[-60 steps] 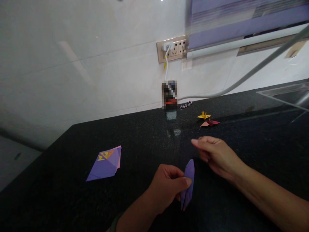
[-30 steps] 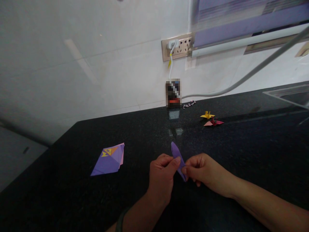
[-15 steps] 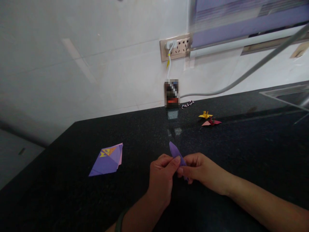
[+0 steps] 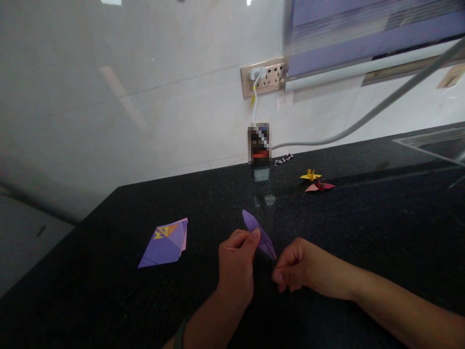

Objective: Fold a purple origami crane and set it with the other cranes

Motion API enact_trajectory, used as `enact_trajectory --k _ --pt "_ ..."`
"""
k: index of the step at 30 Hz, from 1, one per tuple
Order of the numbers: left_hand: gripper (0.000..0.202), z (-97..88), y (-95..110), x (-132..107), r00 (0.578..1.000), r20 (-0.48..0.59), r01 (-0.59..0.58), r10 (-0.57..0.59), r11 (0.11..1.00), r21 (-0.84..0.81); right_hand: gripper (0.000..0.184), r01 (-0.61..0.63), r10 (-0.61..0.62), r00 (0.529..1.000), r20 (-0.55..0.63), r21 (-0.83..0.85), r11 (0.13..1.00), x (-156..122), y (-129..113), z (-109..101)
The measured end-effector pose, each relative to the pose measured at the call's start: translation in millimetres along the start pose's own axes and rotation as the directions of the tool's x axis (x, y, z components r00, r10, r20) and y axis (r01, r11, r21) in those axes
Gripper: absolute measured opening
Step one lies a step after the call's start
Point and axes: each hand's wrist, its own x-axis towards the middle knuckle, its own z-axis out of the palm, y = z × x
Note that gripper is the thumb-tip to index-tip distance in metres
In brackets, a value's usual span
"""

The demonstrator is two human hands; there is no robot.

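The left hand [image 4: 237,264] pinches folded purple paper [image 4: 266,243], near centre, long axis slanting far left to near right; its narrow tip points at the right hand [image 4: 303,267], fingers curled together.

I can't make out the pixelated object [image 4: 259,144] at upper centre; left fingers [image 4: 253,240] hide part of the folded purple paper [image 4: 265,242]; the right forearm [image 4: 407,306] is cropped by the frame's right edge.

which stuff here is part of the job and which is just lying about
In the job, it seems:
- folded purple paper, pinched in the left hand
- right hand, by its lower tip; contact unclear

Likely just lying about:
- purple and pink papers, possibly related
- yellow origami crane
- red-and-pink origami crane
- beaded strand
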Motion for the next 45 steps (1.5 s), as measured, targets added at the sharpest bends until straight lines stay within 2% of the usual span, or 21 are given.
enact_trajectory --k 1,2,5,7,11,16,20,24,29,34,40,45 --pt "0.032 -0.5 0 1 1.0 -0.022 -0.004 0.004 1.0 -0.005 0.022 -0.017 0.017 0.999 0.04 -0.017 1.0 1 1 -3" --pt "0.032 -0.9 0 1 1.0 -0.016 0.002 -0.002 1.0 -0.004 0.022 0.006 -0.005 1.0 0.021 -0.021 1.0 1 2 -5" --pt "0.028 -0.9 2 -1 0.996 0.086 0.009 -0.01 1.0 0.015 0.022 0.181 -0.161 0.971 -0.179 0.102 0.978 4 0 -10" --pt "0.025 0.0 3 -3 0.989 0.145 0.0 -0.002 1.0 0.013 0.023 0.243 -0.21 0.951 -0.228 0.129 0.961 4 -2 -11" --pt "0.017 1.9 3 -5 0.972 0.222 0.076 -0.073 0.997 -0.002 0.022 0.252 -0.216 0.935 -0.28 0.102 0.962 4 -3 -9" --pt "0.012 2.7 3 -4 0.976 0.188 0.116 -0.108 0.993 -0.029 0.02 0.27 -0.227 0.93 -0.29 0.117 0.956 3 -2 -9" --pt "0.013 2.2 4 -4 0.966 0.206 0.154 -0.154 0.988 0.016 0.019 0.301 -0.229 0.902 -0.365 0.152 0.942 3 -1 -10" --pt "0.014 1.9 4 -6 0.943 0.273 0.179 -0.189 0.982 0.06 0.017 0.275 -0.217 0.913 -0.346 0.13 0.952 3 -1 -11" --pt "0.01 2.2 0 -4 0.941 0.32 0.112 -0.113 0.993 0.022 0.015 0.268 -0.203 0.917 -0.343 0.155 0.951 4 0 -13" --pt "0.022 2.3 -1 -3 0.962 0.261 0.106 -0.08 0.99 -0.087 0.014 0.279 -0.204 0.922 -0.33 0.197 0.94 5 3 -13" --pt "0.02 1.1 -4 -4 0.964 0.26 0.064 -0.056 0.998 -0.023 0.015 0.3 -0.229 0.932 -0.281 0.24 0.923 7 7 -15" --pt "0.021 0.1 -5 -4 0.961 0.26 0.097 -0.096 0.995 0.011 0.014 0.314 -0.252 0.94 -0.23 0.299 0.901 7 9 -16"
